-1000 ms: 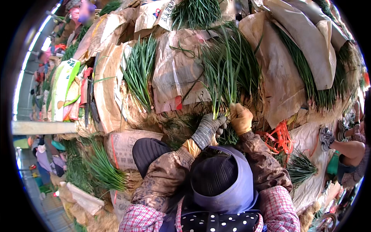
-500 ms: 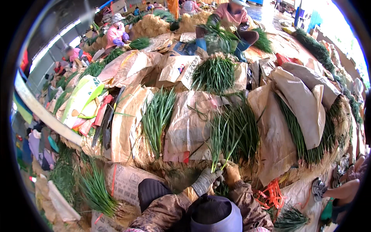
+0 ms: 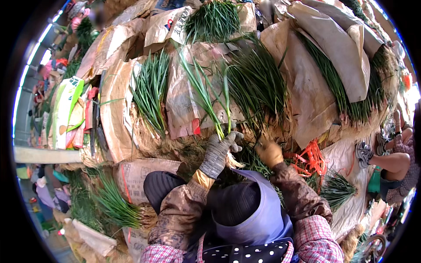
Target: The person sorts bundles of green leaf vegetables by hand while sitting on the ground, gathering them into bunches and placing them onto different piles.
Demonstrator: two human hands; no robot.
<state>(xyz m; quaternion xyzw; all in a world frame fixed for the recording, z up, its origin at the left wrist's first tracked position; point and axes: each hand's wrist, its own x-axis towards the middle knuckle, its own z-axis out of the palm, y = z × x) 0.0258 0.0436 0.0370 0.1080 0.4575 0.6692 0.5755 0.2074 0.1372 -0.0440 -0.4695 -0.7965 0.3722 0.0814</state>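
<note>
My left hand [image 3: 218,151], in a grey knit glove, grips a few green onions [image 3: 202,96] by their pale stems. Their long leaves fan away over the brown sacking, and light roots [image 3: 233,162] hang below the glove. A short way to the right, my right hand [image 3: 268,152] in a tan glove has its fingers curled in at the root ends of a large onion pile [image 3: 258,81]. Whatever it may have between its fingertips is hidden. Another onion bunch [image 3: 151,92] lies on the left of the sacking.
Paper sacks [image 3: 309,92] cover parts of the heap. Orange-red strips [image 3: 312,160] lie right of my hand. A bundle tied with string [image 3: 116,204] rests at lower left, and a smaller bunch [image 3: 337,190] at lower right. Another person's leg [image 3: 390,163] is at the right.
The view has tilted downward. My hands, close together before at the onion stems, are now apart: the left keeps the onions, while the right has moved to the pile's root ends.
</note>
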